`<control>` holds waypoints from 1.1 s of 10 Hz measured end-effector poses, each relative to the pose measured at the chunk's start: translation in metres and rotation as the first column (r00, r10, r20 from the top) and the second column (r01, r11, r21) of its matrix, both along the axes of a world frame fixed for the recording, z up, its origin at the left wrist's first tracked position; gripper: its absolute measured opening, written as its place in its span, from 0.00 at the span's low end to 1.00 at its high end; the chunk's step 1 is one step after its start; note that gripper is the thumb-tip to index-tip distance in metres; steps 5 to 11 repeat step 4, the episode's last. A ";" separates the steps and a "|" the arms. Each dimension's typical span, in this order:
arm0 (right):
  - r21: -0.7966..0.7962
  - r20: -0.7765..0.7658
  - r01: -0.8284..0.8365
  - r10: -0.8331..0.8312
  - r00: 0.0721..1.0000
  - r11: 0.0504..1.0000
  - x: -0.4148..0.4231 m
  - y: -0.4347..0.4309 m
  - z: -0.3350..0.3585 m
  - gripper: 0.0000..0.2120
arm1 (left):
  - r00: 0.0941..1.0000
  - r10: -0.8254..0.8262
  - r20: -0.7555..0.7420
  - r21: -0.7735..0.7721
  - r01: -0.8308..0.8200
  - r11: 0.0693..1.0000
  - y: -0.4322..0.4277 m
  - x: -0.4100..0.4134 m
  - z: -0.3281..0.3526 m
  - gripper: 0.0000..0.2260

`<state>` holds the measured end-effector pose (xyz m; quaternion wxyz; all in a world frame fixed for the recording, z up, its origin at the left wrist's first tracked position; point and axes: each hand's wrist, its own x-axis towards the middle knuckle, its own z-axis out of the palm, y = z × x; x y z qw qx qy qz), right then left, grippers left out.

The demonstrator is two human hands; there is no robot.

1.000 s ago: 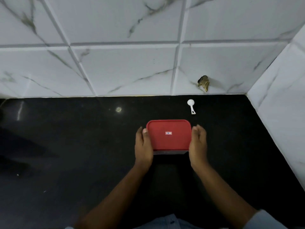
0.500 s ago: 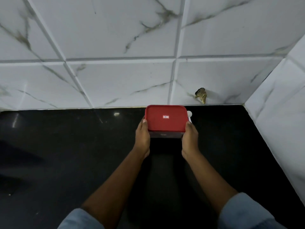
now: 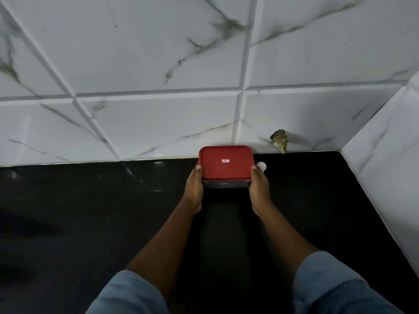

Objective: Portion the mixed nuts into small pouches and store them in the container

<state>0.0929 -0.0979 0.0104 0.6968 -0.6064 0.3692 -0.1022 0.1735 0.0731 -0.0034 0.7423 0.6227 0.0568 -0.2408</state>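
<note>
A rectangular container [image 3: 225,184] with a red lid [image 3: 226,163] shut on it sits at the back of the black counter, close to the tiled wall. My left hand [image 3: 194,189] grips its left side and my right hand [image 3: 259,189] grips its right side, thumbs on the lid's edges. The container's contents are hidden by the lid. A small white scoop [image 3: 261,165] lies just right of the container, partly covered by my right hand. No pouches or nuts are in view.
The black counter [image 3: 90,211] runs left and toward me. White marble-look tiles [image 3: 158,64] form the back wall, and a side wall [image 3: 385,166] closes the right. A broken hole in the tile [image 3: 280,141] sits low, right of the container.
Both hands have pushed the container away from me across the counter, from the middle to the back wall. It now stands beside the white scoop.
</note>
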 end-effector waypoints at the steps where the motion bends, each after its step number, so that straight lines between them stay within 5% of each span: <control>1: -0.008 0.013 -0.008 0.008 1.000 1.000 0.002 -0.003 -0.001 0.20 | 1.000 -0.018 0.026 0.041 0.017 0.999 0.000 0.002 -0.001 0.24; 3: -0.327 -0.063 -0.126 0.112 0.992 0.937 -0.011 -0.006 0.009 0.24 | 0.997 -0.077 0.026 0.231 0.069 0.970 0.015 -0.009 0.012 0.28; 4: -0.590 -0.130 -0.218 0.176 0.976 0.777 -0.012 -0.015 0.019 0.34 | 0.965 -0.228 0.126 0.494 0.138 0.859 0.022 -0.020 0.032 0.37; 11: -0.590 -0.130 -0.218 0.176 0.976 0.777 -0.012 -0.015 0.019 0.34 | 0.965 -0.228 0.126 0.494 0.138 0.859 0.022 -0.020 0.032 0.37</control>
